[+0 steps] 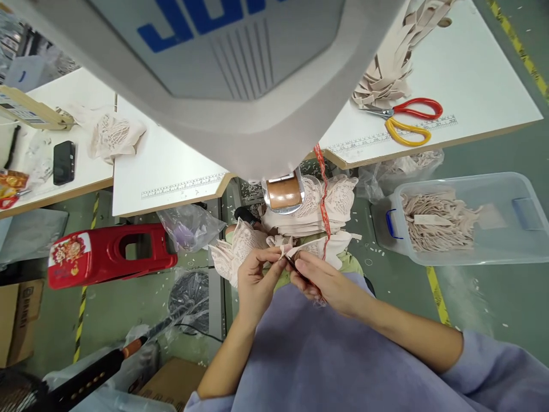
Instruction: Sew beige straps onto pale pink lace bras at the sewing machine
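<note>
Taking the hands as the dial's centre, a machine is looming at twelve o'clock, its lettering running off the top edge and its bulk hiding part of the white table. Over the lap, the left hand is pinching beige fabric; the right hand is gripping a dark tool, its fingers mostly covering it. A red cord is hanging towards that hand. The table is bearing scissors between one and two o'clock and a phone at ten. At three, a clear bin is holding beige strips above green floor.
</note>
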Tool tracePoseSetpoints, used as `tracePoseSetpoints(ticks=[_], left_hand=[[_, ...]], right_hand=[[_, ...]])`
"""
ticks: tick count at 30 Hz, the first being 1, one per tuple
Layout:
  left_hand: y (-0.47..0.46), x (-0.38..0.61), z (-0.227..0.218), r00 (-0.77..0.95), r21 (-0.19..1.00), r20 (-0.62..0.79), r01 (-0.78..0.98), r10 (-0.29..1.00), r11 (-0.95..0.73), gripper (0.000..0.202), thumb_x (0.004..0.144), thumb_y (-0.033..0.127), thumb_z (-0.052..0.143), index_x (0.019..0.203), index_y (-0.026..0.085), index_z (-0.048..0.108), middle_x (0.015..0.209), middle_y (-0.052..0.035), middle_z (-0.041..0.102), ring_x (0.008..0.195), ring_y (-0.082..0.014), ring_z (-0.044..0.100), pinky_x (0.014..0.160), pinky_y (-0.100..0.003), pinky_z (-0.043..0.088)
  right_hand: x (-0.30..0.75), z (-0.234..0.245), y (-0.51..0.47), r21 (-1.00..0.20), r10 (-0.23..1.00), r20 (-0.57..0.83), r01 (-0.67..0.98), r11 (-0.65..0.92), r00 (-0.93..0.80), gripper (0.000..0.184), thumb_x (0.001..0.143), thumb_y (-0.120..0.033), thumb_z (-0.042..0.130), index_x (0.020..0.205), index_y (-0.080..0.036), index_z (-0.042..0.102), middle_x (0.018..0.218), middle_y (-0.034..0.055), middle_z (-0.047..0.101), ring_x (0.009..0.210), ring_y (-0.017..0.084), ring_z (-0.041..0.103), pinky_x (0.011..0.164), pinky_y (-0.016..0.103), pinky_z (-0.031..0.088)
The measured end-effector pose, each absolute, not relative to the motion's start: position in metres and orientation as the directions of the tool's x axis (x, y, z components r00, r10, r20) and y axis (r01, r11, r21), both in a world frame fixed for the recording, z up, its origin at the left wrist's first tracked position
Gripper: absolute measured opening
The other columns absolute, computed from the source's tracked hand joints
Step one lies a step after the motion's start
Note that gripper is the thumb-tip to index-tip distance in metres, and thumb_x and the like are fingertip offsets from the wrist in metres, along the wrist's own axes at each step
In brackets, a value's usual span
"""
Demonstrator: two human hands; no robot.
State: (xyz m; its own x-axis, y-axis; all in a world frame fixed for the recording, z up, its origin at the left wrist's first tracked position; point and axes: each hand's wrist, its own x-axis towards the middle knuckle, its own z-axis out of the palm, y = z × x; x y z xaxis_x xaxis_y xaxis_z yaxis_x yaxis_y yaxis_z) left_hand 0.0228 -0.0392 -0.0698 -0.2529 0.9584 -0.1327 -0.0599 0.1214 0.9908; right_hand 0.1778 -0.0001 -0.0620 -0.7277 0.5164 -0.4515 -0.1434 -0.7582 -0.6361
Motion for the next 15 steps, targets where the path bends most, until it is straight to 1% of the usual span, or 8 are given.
tracePoseSetpoints(ticks=[4, 8, 13, 15], left_hand=[[-0.040, 0.020, -0.074, -0.249, 0.990, -0.143, -0.053, 0.958, 0.134, 0.009, 0.083, 0.024, 0.074, 0.081, 0.020, 0.066, 0.099, -0.0066, 0.078, 0.095, -0.0218, 0.074, 0.080, -0.033, 0.059], [-0.039, 0.016, -0.076, -0.234, 0.991, -0.132, -0.044, 0.963, 0.125, 0.008, 0.081, 0.022, 0.075, 0.082, 0.020, 0.068, 0.095, -0.0052, 0.078, 0.089, -0.0187, 0.074, 0.078, -0.029, 0.058], [-0.034, 0.013, -0.071, -0.225, 0.989, -0.119, 0.055, 0.967, 0.135, 0.014, 0.078, 0.030, 0.077, 0.078, 0.019, 0.069, 0.093, -0.0075, 0.078, 0.083, -0.0202, 0.074, 0.076, -0.032, 0.059], [-0.032, 0.011, -0.069, -0.196, 0.989, -0.105, 0.086, 0.975, 0.123, 0.013, 0.078, 0.029, 0.077, 0.077, 0.019, 0.069, 0.091, -0.0075, 0.078, 0.082, -0.0201, 0.074, 0.076, -0.032, 0.059]], right_hand=[[0.177, -0.064, 0.000, -0.612, 0.515, -0.444, -0.172, -0.772, -0.733, 0.044, 0.087, -0.063, 0.058, 0.094, -0.021, 0.049, 0.066, -0.0075, 0.042, 0.049, 0.005, 0.023, 0.044, 0.022, 0.019], [0.177, -0.065, 0.001, -0.612, 0.516, -0.443, -0.174, -0.772, -0.733, 0.044, 0.086, -0.063, 0.058, 0.095, -0.021, 0.049, 0.066, -0.0079, 0.041, 0.049, 0.005, 0.024, 0.044, 0.021, 0.019], [0.175, -0.064, 0.000, -0.628, 0.537, -0.434, -0.185, -0.756, -0.724, 0.046, 0.084, -0.065, 0.059, 0.092, -0.021, 0.047, 0.066, -0.0078, 0.040, 0.049, 0.006, 0.024, 0.043, 0.022, 0.019], [0.174, -0.065, -0.001, -0.640, 0.545, -0.426, -0.185, -0.746, -0.722, 0.046, 0.085, -0.065, 0.058, 0.093, -0.021, 0.047, 0.066, -0.0080, 0.039, 0.049, 0.006, 0.024, 0.043, 0.023, 0.019]])
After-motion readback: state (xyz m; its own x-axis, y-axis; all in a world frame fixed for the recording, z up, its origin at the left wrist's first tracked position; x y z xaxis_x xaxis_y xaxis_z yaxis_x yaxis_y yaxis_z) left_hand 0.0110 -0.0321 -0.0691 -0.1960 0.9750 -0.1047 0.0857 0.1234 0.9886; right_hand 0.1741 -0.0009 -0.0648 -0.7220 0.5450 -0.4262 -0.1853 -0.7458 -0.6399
